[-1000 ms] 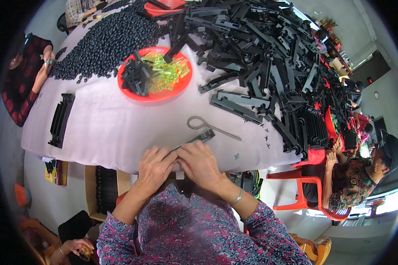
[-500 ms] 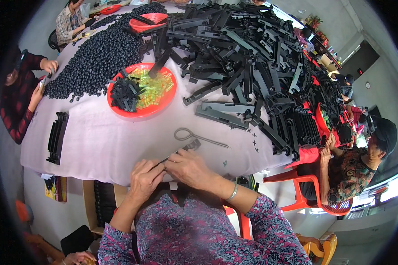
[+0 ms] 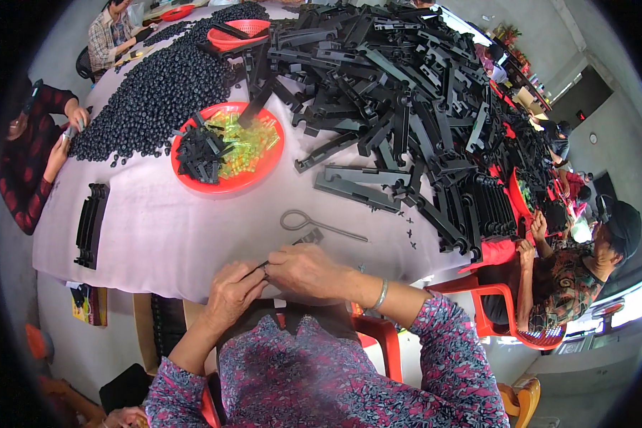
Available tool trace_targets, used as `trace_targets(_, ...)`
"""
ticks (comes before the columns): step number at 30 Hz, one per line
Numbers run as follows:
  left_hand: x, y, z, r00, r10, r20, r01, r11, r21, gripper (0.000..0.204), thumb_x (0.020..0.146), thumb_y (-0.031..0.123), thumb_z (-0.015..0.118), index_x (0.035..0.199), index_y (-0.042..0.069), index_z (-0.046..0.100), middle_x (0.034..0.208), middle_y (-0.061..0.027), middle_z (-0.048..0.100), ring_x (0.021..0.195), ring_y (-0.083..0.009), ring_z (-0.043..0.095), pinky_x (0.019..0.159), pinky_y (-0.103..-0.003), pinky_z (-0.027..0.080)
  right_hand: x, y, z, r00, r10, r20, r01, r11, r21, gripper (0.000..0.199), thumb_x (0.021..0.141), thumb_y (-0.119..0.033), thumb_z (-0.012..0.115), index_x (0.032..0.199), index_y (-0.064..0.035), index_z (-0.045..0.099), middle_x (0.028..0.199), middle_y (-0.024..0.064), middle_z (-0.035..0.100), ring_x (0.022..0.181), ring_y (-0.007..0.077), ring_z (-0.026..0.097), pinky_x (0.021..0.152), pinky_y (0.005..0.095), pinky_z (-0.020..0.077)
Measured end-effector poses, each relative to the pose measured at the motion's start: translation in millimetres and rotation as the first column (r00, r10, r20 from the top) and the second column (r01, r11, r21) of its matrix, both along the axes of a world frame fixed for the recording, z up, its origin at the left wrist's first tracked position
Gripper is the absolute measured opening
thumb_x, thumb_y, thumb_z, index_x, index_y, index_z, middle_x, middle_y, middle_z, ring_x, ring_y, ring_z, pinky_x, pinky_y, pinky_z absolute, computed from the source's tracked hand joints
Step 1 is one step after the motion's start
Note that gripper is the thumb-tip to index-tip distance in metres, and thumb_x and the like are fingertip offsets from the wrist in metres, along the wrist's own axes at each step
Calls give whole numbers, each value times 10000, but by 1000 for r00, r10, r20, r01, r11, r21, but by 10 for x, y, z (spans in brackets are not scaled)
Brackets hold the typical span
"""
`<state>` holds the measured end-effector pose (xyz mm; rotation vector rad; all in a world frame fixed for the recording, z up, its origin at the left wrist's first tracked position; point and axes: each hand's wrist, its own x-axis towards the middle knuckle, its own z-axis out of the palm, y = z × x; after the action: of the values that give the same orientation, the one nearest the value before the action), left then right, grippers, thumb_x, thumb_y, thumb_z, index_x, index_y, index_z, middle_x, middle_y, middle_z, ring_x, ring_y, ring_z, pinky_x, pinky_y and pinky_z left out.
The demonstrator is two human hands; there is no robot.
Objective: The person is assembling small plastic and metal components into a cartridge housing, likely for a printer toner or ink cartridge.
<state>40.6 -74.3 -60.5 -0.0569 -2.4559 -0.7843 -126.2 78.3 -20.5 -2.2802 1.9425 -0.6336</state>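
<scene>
Black plastic dominates the head view. At the near table edge our left hand [image 3: 234, 294] and right hand [image 3: 308, 271] meet, fingers pinched together on a small black part [image 3: 264, 269] held between them just above the pale tablecloth [image 3: 157, 242]. Just beyond the hands lies a metal looped tool [image 3: 314, 224], untouched. An orange dish [image 3: 230, 184] further back holds black clips and green pieces. Only one short stack of finished black strips [image 3: 91, 224] sits at our left, while a large heap of long black bars [image 3: 392, 107] and a spread of round black caps [image 3: 157, 93] wait; we judge most of the work remains.
</scene>
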Motion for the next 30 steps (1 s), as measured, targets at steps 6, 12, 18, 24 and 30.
trace_targets(6, -17, -41, -40, 999, -31, 32, 30, 999, 16, 268, 762, 62, 801, 1015, 20, 721, 1018, -114, 689, 879, -315, 669, 752, -395, 544, -96, -60, 185, 991, 93, 98, -103, 990, 99, 134, 771, -92, 702, 879, -38, 645, 911, 105, 595, 878, 330, 657, 709, 448, 544)
trace_targets(12, -45, -87, -47, 998, -42, -39, 42, 999, -19, 232, 780, 91, 776, 998, 41, 716, 951, -95, 665, 840, -314, 648, 725, -416, 531, 24, -37, -9, 1000, -5, 27, 3, 999, 52, 207, 751, -73, 699, 952, -47, 657, 908, 100, 602, 885, 310, 653, 744, 422, 547)
trace_targets(18, 8, 48, 139, 995, 82, 54, -78, 995, -69, 254, 754, 104, 790, 988, 27, 726, 1007, -106, 684, 877, -311, 666, 764, -404, 530, 216, 46, -192, 973, -201, 116, 224, 946, -234, 221, 748, -41, 723, 955, -55, 647, 893, 90, 594, 865, 298, 610, 750, 418, 519)
trace_targets(24, -97, 65, 219, 987, 98, 123, -103, 994, 34, 156, 833, 105, 724, 962, 16, 719, 973, -101, 678, 829, -326, 657, 744, -419, 523, 274, 122, -185, 789, -273, 551, 400, 908, -122, 244, 825, 40, 674, 1064, -7, 689, 981, 129, 683, 884, 306, 659, 774, 377, 542)
trace_targets(30, -197, 80, 238, 975, 98, 200, -134, 975, 175, 97, 855, 98, 695, 916, 24, 679, 883, -124, 615, 791, -345, 636, 696, -433, 500, 39, 303, -74, 694, -421, 584, 582, 806, -110, 168, 876, 40, 652, 1027, 0, 715, 918, 107, 689, 779, 198, 677, 692, 291, 527)
